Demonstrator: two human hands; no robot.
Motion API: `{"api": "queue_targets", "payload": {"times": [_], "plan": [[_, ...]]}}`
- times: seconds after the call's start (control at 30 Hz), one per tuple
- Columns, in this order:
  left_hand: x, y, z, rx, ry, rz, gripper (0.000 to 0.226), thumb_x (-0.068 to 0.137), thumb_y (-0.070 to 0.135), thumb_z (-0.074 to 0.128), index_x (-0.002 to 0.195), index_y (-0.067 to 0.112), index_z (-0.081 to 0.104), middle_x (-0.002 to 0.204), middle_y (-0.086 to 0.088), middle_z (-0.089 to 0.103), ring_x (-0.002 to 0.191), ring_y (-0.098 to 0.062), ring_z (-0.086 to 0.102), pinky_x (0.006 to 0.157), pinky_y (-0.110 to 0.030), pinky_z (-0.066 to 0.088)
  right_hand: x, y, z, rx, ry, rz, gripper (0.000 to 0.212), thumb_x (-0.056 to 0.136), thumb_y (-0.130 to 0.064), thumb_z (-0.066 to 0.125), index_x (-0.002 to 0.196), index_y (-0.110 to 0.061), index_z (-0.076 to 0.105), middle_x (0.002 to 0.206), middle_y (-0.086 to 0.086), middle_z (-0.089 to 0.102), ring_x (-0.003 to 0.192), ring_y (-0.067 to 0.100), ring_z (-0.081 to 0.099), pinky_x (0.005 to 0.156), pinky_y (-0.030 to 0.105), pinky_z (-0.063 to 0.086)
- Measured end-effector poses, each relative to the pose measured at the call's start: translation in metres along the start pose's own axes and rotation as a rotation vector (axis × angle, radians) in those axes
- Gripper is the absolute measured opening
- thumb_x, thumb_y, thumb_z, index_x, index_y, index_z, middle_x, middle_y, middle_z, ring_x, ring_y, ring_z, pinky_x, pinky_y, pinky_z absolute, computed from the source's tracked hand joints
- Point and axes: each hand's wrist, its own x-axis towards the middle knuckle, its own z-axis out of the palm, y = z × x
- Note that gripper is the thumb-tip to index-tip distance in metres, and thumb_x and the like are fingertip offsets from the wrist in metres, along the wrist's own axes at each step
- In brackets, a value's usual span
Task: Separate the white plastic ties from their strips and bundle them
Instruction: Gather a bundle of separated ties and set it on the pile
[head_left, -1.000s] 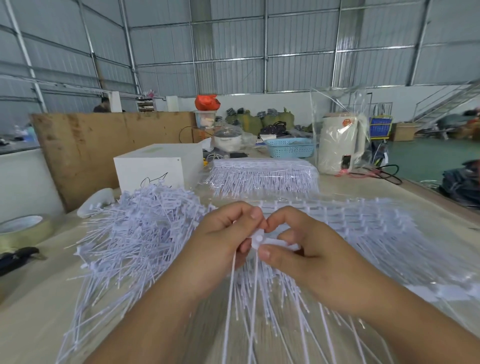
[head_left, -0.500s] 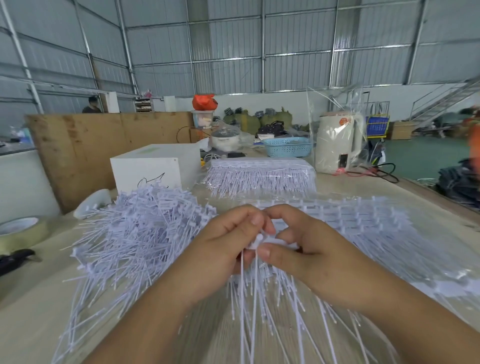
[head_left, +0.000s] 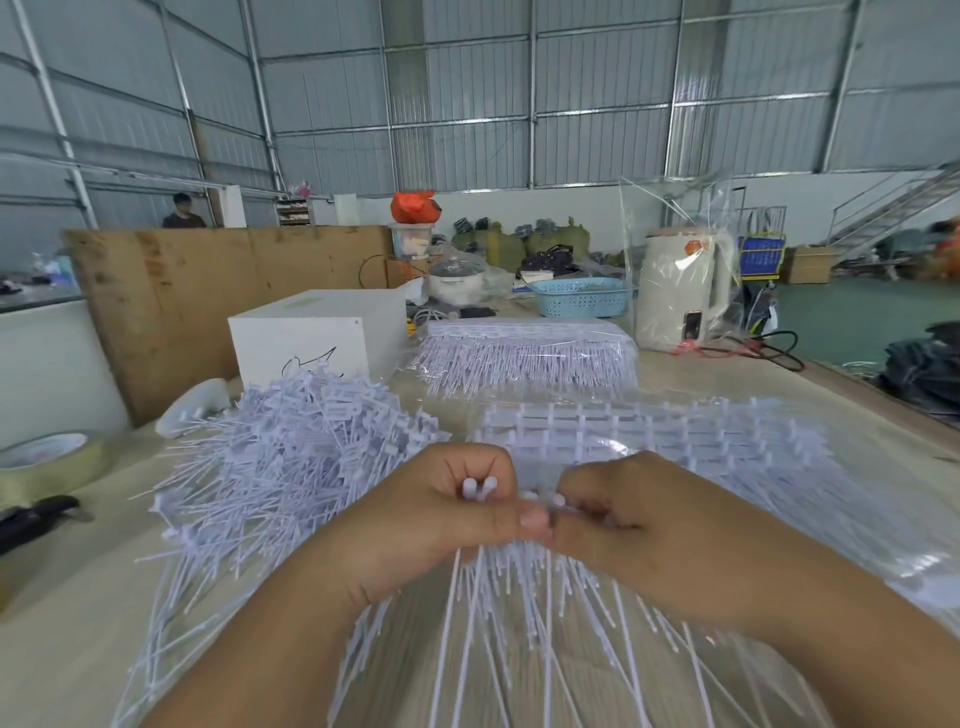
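The loose ties (head_left: 291, 457) heaped at the left are white with a faint lilac cast, as are the strips of ties (head_left: 644, 431) lying under clear, glossy film and the wrapped stack (head_left: 524, 353) farther back. The table (head_left: 67, 587) is pale beige. A white box (head_left: 311, 338) bears a thin black scribble on its front. The tape roll (head_left: 49, 465) is dull olive-tan with a white core. The basket (head_left: 579, 297) is light blue with a perforated lattice pattern. The kettle (head_left: 680, 291) is cream with an orange sticker, inside clear plastic. A bag (head_left: 415, 207) is bright orange-red. The board (head_left: 208, 291) is brown plywood; the floor (head_left: 857, 322) is green; the walls are grey corrugated metal.
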Motion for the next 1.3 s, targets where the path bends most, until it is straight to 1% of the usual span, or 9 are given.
{"api": "queue_targets", "payload": {"times": [0.1,0.23,0.47,0.6,0.67,0.83,0.97,1.13,1.3], "plan": [[0.000,-0.002,0.005,0.012,-0.025,0.033,0.041,0.067,0.017,0.080,0.056,0.026,0.042,0.056,0.012,0.040,0.054,-0.003,0.037,0.051,-0.013,0.033,0.002,0.003,-0.001,0.196,0.036,0.013,0.033,0.087,-0.051,0.060,0.062,-0.031,0.050,0.047,-0.013,0.041,0.043,0.004,0.033,0.048,0.025,0.026],[0.003,0.001,0.013,-0.051,0.125,0.072,0.045,0.070,0.008,0.076,0.053,0.027,0.039,0.054,0.014,0.040,0.050,-0.003,0.036,0.049,-0.013,0.031,0.005,0.001,0.005,0.357,0.152,-0.017,0.033,0.089,-0.039,0.064,0.060,-0.029,0.051,0.047,-0.010,0.036,0.043,0.006,0.031,0.046,0.022,0.026],[0.008,0.004,0.020,-0.076,0.517,0.132,0.050,0.074,0.019,0.080,0.052,0.025,0.035,0.052,0.009,0.029,0.050,-0.014,0.025,0.047,-0.022,0.024,0.011,0.001,0.005,0.487,0.592,-0.035,0.039,0.090,-0.038,0.061,0.059,-0.021,0.044,0.044,-0.014,0.037,0.040,0.002,0.034,0.042,0.013,0.030],[0.003,0.006,0.011,-0.046,0.350,0.105,0.038,0.064,0.018,0.086,0.058,0.025,0.049,0.055,0.009,0.036,0.048,-0.009,0.032,0.046,-0.019,0.029,0.007,0.006,0.005,0.624,0.282,-0.133,0.027,0.083,-0.049,0.064,0.077,-0.024,0.054,0.056,-0.007,0.035,0.049,0.011,0.029,0.045,0.023,0.024],[0.003,0.005,0.013,-0.017,0.244,0.115,0.026,0.067,0.014,0.077,0.065,0.029,0.055,0.057,0.012,0.042,0.048,-0.003,0.037,0.046,-0.014,0.032,0.007,0.005,0.010,0.653,0.151,-0.161,0.020,0.084,-0.050,0.068,0.088,-0.034,0.057,0.055,-0.005,0.038,0.048,0.014,0.028,0.045,0.027,0.022],[0.001,0.007,0.016,-0.036,0.022,0.131,0.029,0.074,-0.004,0.063,0.089,0.020,0.057,0.078,0.016,0.065,0.061,0.005,0.055,0.057,-0.008,0.043,0.007,0.004,0.010,0.631,0.056,-0.171,0.029,0.075,-0.055,0.066,0.099,-0.042,0.054,0.071,0.011,0.065,0.060,0.020,0.050,0.059,0.036,0.036],[-0.002,0.008,0.015,0.065,-0.107,0.073,0.033,0.075,-0.002,0.063,0.086,0.029,0.066,0.084,0.013,0.065,0.073,-0.005,0.056,0.069,-0.021,0.043,0.006,0.006,0.010,0.563,-0.018,-0.160,0.031,0.078,-0.049,0.067,0.105,-0.047,0.052,0.088,-0.001,0.073,0.078,0.015,0.069,0.069,0.028,0.050],[-0.002,0.007,0.011,0.026,-0.170,0.041,0.024,0.066,0.011,0.060,0.088,0.021,0.065,0.091,-0.005,0.057,0.083,-0.022,0.046,0.072,-0.031,0.031,0.006,0.004,0.010,0.500,-0.018,-0.132,0.028,0.075,-0.059,0.065,0.094,-0.039,0.058,0.079,0.004,0.069,0.069,0.011,0.060,0.068,0.034,0.042],[-0.002,0.007,0.008,-0.025,-0.103,0.012,0.027,0.063,0.005,0.058,0.070,0.031,0.062,0.061,0.011,0.048,0.056,-0.007,0.041,0.052,-0.019,0.034,0.005,0.007,0.007,0.235,0.059,-0.081,0.062,0.069,-0.083,0.045,0.067,-0.021,0.048,0.052,-0.006,0.038,0.048,0.008,0.034,0.053,0.032,0.028]]}}
